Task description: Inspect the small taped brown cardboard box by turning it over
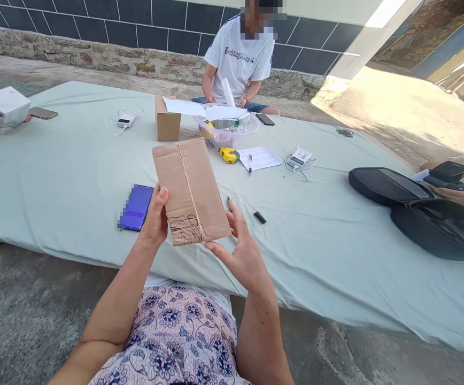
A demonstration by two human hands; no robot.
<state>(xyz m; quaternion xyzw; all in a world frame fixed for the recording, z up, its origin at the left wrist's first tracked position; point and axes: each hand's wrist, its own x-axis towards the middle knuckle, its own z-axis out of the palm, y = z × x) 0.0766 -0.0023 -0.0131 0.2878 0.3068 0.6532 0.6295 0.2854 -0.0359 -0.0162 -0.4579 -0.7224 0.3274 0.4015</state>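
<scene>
Held up over the cloth is a flat brown cardboard box (194, 187), with a seam down its face and black scribbles near its lower edge. My left hand (156, 216) grips its left side, thumb on the front. At the lower right corner, my right hand (242, 248) is closed around the box, with the thumb along the bottom edge. A dark pen-like tip (229, 201) shows beside my right fingers; whether they hold it I cannot tell. A black cap (260, 217) lies on the cloth to the right. Left of the box lies a phone (136, 207) with a blue screen.
Beyond the box are a carton (168, 120), a clear plastic basin (250, 127), a yellow tape measure (229, 155), a written sheet (266, 159) and a power bank (299, 156). Across sits a person (238, 59). An open black case (436, 224) lies at right, near another person's hands (462, 187).
</scene>
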